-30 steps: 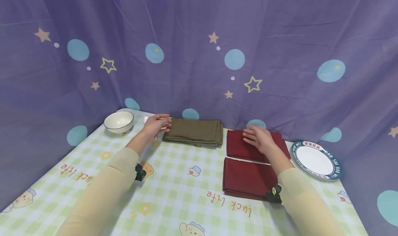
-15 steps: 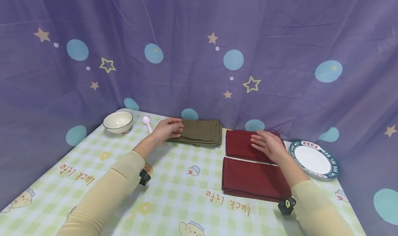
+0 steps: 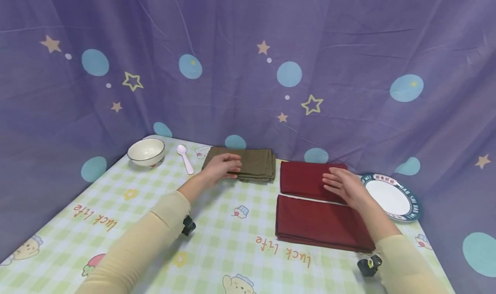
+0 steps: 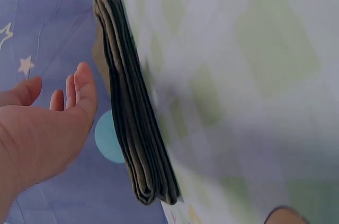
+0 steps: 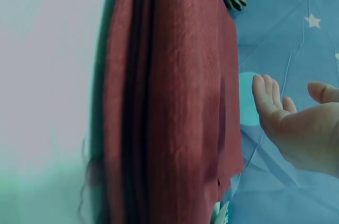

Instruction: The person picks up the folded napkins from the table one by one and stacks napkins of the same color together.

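Note:
In the head view a folded olive-brown cloth [image 3: 257, 162] lies at the back of the table, and my left hand [image 3: 218, 169] hovers over its left part. The left wrist view shows that hand's fingers [image 4: 83, 89] loosely bent, apart from the cloth's layered edge [image 4: 130, 107]. Two folded dark red cloths lie to the right, a rear one [image 3: 304, 178] and a front one [image 3: 317, 223]. Above the rear one's right end is my right hand [image 3: 350, 190], partly covering it. Seen from the right wrist, this hand [image 5: 302, 123] is raised off the red fabric [image 5: 183, 97] and holds nothing.
A white bowl [image 3: 146, 151] stands at the back left, with a pale pink spoon [image 3: 185, 159] beside it. At the right lies a white plate with a dark green lettered rim [image 3: 413, 203]. A checkered tablecloth [image 3: 217, 242] covers the table; a purple curtain [image 3: 232, 100] hangs behind.
My left hand has moved right over the olive-brown cloth, uncovering the spoon. My right hand has shifted right and slightly nearer me. The cloths have stayed in place.

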Demonstrator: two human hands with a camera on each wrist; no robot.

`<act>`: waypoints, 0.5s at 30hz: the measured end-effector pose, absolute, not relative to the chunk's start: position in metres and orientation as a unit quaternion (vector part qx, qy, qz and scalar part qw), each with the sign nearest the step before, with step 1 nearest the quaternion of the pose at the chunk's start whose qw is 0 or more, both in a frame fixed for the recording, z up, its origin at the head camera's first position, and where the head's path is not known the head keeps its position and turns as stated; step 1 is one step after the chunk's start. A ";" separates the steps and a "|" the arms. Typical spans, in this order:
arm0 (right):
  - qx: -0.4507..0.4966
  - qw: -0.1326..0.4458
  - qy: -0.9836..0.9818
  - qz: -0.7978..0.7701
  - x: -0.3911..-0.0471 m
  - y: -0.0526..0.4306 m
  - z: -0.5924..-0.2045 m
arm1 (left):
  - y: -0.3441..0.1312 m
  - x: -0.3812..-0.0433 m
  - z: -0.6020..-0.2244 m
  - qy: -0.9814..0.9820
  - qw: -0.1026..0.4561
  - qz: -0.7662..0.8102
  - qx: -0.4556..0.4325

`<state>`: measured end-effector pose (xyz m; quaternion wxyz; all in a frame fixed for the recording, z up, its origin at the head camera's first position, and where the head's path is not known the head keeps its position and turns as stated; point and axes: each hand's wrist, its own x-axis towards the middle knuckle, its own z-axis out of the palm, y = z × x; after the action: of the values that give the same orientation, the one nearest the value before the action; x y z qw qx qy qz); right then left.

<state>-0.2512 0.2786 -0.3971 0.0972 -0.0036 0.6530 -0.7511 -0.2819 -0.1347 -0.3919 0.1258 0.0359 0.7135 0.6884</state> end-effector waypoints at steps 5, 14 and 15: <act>-0.008 0.100 0.668 -0.737 -0.244 0.287 -0.397 | -0.127 -0.279 -0.397 0.713 0.153 0.683 0.042; -0.003 0.100 0.693 -0.714 -0.233 0.297 -0.398 | -0.111 -0.270 -0.405 0.710 0.177 0.679 0.060; 0.000 0.099 0.699 -0.709 -0.232 0.298 -0.399 | -0.109 -0.269 -0.405 0.708 0.179 0.680 0.063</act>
<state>-0.2321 0.2980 -0.3985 0.0990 -0.0005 0.6987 -0.7085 -0.2692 -0.1093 -0.4051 0.1795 0.0628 0.7079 0.6802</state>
